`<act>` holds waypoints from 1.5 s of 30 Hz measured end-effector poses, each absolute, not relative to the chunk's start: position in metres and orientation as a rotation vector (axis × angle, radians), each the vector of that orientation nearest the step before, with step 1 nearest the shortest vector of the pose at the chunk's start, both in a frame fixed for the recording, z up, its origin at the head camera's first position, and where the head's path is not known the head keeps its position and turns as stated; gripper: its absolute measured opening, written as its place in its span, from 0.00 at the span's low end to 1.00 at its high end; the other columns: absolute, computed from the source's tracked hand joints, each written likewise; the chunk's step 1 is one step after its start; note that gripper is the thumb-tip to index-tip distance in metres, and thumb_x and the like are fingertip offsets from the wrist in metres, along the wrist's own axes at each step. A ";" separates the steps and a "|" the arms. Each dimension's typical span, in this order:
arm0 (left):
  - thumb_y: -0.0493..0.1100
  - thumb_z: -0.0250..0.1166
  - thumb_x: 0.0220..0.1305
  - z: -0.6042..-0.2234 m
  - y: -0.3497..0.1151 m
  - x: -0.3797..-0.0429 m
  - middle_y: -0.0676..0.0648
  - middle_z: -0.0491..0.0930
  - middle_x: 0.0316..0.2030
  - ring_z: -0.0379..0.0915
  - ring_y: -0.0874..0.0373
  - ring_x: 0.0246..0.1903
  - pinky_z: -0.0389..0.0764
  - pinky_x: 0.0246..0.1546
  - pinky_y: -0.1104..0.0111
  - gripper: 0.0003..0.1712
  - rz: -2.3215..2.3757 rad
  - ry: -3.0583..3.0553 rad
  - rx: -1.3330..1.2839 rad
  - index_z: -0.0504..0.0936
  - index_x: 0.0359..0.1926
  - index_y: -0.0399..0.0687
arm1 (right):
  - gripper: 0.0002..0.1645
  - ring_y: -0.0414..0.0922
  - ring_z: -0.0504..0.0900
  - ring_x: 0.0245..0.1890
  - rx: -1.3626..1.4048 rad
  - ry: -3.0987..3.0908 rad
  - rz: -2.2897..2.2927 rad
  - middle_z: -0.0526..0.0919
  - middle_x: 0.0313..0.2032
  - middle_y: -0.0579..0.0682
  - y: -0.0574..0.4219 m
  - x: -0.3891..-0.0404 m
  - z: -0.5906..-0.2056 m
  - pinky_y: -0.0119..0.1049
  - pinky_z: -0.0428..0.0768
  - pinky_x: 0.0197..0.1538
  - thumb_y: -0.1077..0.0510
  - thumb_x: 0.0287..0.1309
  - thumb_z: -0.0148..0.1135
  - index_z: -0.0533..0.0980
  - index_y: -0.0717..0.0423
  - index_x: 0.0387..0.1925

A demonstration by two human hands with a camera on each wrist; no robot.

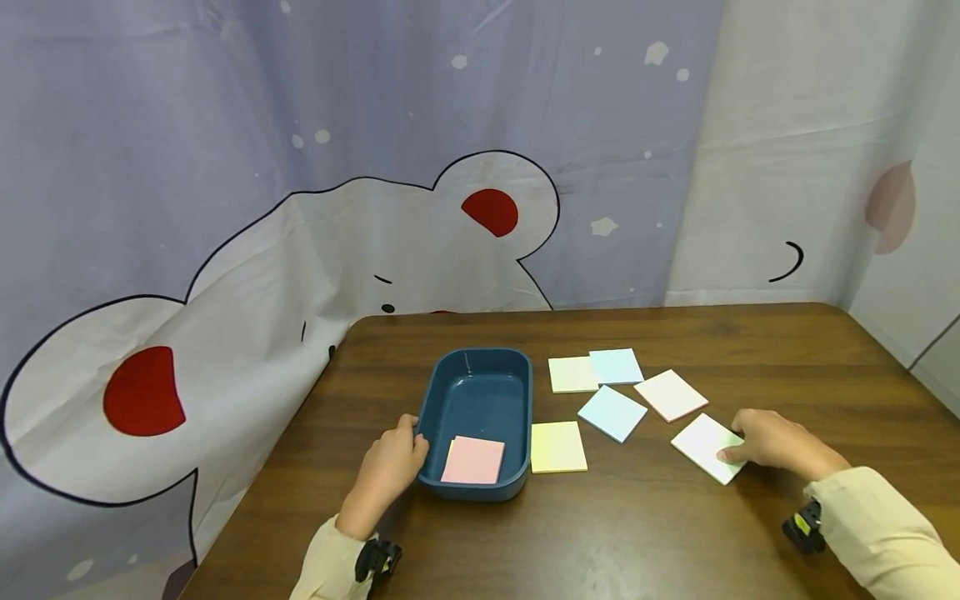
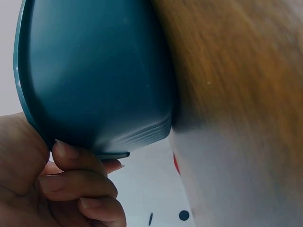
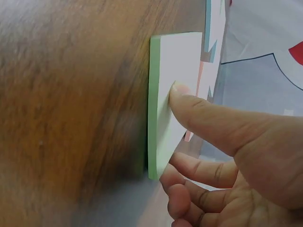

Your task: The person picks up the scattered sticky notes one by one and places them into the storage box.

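Observation:
My left hand (image 1: 392, 464) grips the left rim of a blue plastic bin (image 1: 480, 400); in the left wrist view its fingers curl at the bin's (image 2: 94, 75) edge. Inside the bin's near end lies a pink sticky note pad (image 1: 476, 461), with a sliver of yellow under it. At the right, my right hand (image 1: 776, 442) pinches a pale green sticky note pad (image 1: 703, 447). In the right wrist view the thumb presses on top of this pad (image 3: 173, 66) and the other fingers curl at its side; where they meet its underside is hidden.
Right of the bin lie a yellow pad (image 1: 558, 447), a pale yellow-green pad (image 1: 572, 375), two light blue pads (image 1: 612, 413) and a pale pink pad (image 1: 671, 395). All rest on a brown wooden table (image 1: 615, 533). A patterned curtain (image 1: 360, 100) hangs behind.

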State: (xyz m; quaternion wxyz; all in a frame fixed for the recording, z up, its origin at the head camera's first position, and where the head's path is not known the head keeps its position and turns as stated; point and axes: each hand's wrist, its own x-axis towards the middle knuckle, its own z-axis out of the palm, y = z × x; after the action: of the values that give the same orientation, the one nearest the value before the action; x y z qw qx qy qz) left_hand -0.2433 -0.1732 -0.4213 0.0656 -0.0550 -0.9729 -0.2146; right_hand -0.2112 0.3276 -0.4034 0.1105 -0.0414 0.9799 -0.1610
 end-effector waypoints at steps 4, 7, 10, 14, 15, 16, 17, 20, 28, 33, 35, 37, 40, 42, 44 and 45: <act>0.42 0.55 0.63 -0.421 -0.174 -0.243 0.34 0.83 0.34 0.78 0.46 0.25 0.77 0.27 0.53 0.21 -0.646 -2.930 -0.170 0.74 0.53 0.32 | 0.31 0.48 0.71 0.30 -0.141 2.873 -0.532 0.77 0.31 0.58 0.330 -0.211 -0.407 0.44 0.72 0.34 0.48 0.51 0.69 0.72 0.75 0.38; 0.42 0.55 0.63 -0.421 -0.174 -0.243 0.34 0.83 0.34 0.78 0.46 0.25 0.77 0.27 0.53 0.21 -0.645 -2.929 -0.162 0.74 0.53 0.33 | 0.26 0.46 0.68 0.28 -0.155 2.879 -0.574 0.74 0.28 0.53 0.332 -0.211 -0.409 0.38 0.69 0.32 0.51 0.51 0.70 0.72 0.71 0.34; 0.42 0.55 0.64 -0.421 -0.173 -0.243 0.34 0.83 0.34 0.79 0.45 0.25 0.77 0.28 0.52 0.21 -0.645 -2.927 -0.160 0.74 0.53 0.33 | 0.24 0.45 0.67 0.27 -0.158 2.877 -0.599 0.71 0.26 0.51 0.333 -0.211 -0.411 0.37 0.66 0.30 0.51 0.51 0.70 0.72 0.69 0.31; 0.41 0.55 0.63 -0.419 -0.172 -0.242 0.32 0.83 0.36 0.80 0.41 0.28 0.77 0.29 0.50 0.20 -0.651 -2.913 -0.168 0.74 0.52 0.32 | 0.26 0.46 0.68 0.28 -0.163 2.856 -0.610 0.73 0.27 0.53 0.335 -0.212 -0.411 0.37 0.68 0.31 0.51 0.51 0.70 0.73 0.72 0.33; 0.41 0.55 0.63 -0.419 -0.172 -0.241 0.32 0.83 0.36 0.80 0.41 0.28 0.77 0.29 0.50 0.20 -0.653 -2.911 -0.169 0.74 0.52 0.32 | 0.26 0.46 0.68 0.28 -0.167 2.852 -0.611 0.73 0.28 0.53 0.335 -0.212 -0.411 0.38 0.68 0.32 0.51 0.51 0.70 0.73 0.73 0.34; 0.41 0.55 0.63 -0.419 -0.171 -0.241 0.32 0.83 0.36 0.81 0.40 0.29 0.77 0.29 0.50 0.20 -0.654 -2.910 -0.169 0.74 0.52 0.32 | 0.27 0.46 0.69 0.29 -0.171 2.848 -0.612 0.74 0.29 0.54 0.335 -0.212 -0.411 0.38 0.69 0.32 0.51 0.51 0.70 0.72 0.74 0.35; 0.41 0.55 0.62 -0.419 -0.171 -0.240 0.31 0.83 0.36 0.81 0.39 0.29 0.77 0.29 0.50 0.20 -0.657 -2.907 -0.170 0.75 0.52 0.32 | 0.27 0.47 0.69 0.29 -0.173 2.844 -0.616 0.74 0.29 0.55 0.336 -0.212 -0.411 0.39 0.69 0.33 0.51 0.51 0.70 0.72 0.74 0.36; 0.41 0.55 0.62 -0.419 -0.171 -0.239 0.32 0.83 0.36 0.81 0.40 0.29 0.77 0.29 0.50 0.20 -0.657 -2.904 -0.176 0.75 0.52 0.32 | 0.30 0.48 0.70 0.31 -0.180 2.843 -0.625 0.75 0.31 0.58 0.336 -0.211 -0.411 0.41 0.72 0.34 0.51 0.51 0.70 0.71 0.76 0.38; 0.41 0.55 0.63 -0.420 -0.172 -0.240 0.32 0.83 0.36 0.80 0.40 0.28 0.77 0.29 0.50 0.20 -0.656 -2.903 -0.181 0.74 0.52 0.32 | 0.39 0.53 0.74 0.34 -0.157 2.854 -0.618 0.78 0.37 0.66 0.335 -0.210 -0.412 0.48 0.75 0.38 0.47 0.51 0.70 0.69 0.80 0.44; 0.41 0.55 0.63 -0.419 -0.173 -0.240 0.32 0.83 0.37 0.80 0.41 0.28 0.77 0.29 0.51 0.20 -0.659 -2.915 -0.169 0.74 0.53 0.32 | 0.24 0.45 0.68 0.25 -0.132 2.886 -0.607 0.72 0.24 0.52 0.331 -0.207 -0.413 0.40 0.68 0.28 0.49 0.53 0.68 0.72 0.67 0.30; 0.41 0.55 0.63 -0.419 -0.174 -0.240 0.32 0.83 0.36 0.80 0.42 0.28 0.77 0.29 0.51 0.20 -0.662 -2.918 -0.167 0.74 0.53 0.32 | 0.20 0.42 0.62 0.22 -0.120 2.908 -0.606 0.64 0.20 0.45 0.329 -0.204 -0.413 0.37 0.61 0.25 0.51 0.54 0.66 0.67 0.58 0.21; 0.41 0.55 0.63 -0.419 -0.174 -0.240 0.33 0.83 0.36 0.80 0.42 0.27 0.77 0.29 0.51 0.20 -0.660 -2.920 -0.165 0.74 0.53 0.32 | 0.21 0.41 0.59 0.20 -0.107 2.929 -0.598 0.59 0.18 0.43 0.327 -0.202 -0.412 0.36 0.57 0.25 0.52 0.56 0.64 0.62 0.51 0.18; 0.41 0.55 0.63 -0.420 -0.174 -0.240 0.33 0.83 0.36 0.80 0.43 0.28 0.77 0.29 0.51 0.20 -0.664 -2.925 -0.166 0.74 0.52 0.33 | 0.21 0.40 0.60 0.19 -0.120 2.938 -0.596 0.59 0.17 0.42 0.327 -0.200 -0.409 0.36 0.57 0.25 0.55 0.58 0.61 0.62 0.50 0.17; 0.41 0.55 0.63 -0.420 -0.174 -0.241 0.33 0.83 0.36 0.80 0.42 0.28 0.77 0.30 0.51 0.20 -0.666 -2.926 -0.167 0.74 0.53 0.33 | 0.16 0.40 0.62 0.20 -0.161 2.947 -0.611 0.62 0.17 0.42 0.328 -0.200 -0.406 0.36 0.60 0.25 0.57 0.59 0.60 0.67 0.52 0.18; 0.42 0.55 0.63 -0.420 -0.174 -0.241 0.33 0.83 0.36 0.80 0.42 0.28 0.77 0.30 0.51 0.20 -0.675 -2.925 -0.167 0.74 0.53 0.33 | 0.13 0.40 0.63 0.21 -0.212 2.949 -0.625 0.65 0.18 0.42 0.330 -0.201 -0.402 0.35 0.61 0.26 0.59 0.59 0.59 0.72 0.55 0.20; 0.42 0.55 0.63 -0.420 -0.174 -0.241 0.33 0.83 0.36 0.80 0.42 0.28 0.77 0.30 0.51 0.20 -0.677 -2.924 -0.166 0.74 0.53 0.33 | 0.11 0.40 0.63 0.21 -0.238 2.946 -0.636 0.67 0.19 0.42 0.331 -0.201 -0.401 0.34 0.63 0.26 0.60 0.59 0.59 0.74 0.57 0.21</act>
State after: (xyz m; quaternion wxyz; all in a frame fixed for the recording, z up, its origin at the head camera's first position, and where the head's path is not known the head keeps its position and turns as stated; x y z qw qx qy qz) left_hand -0.2411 -0.1737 -0.4200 0.0679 -0.0551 -0.9705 -0.2247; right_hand -0.2014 0.3308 -0.4009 0.0591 -0.0786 0.9728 -0.2100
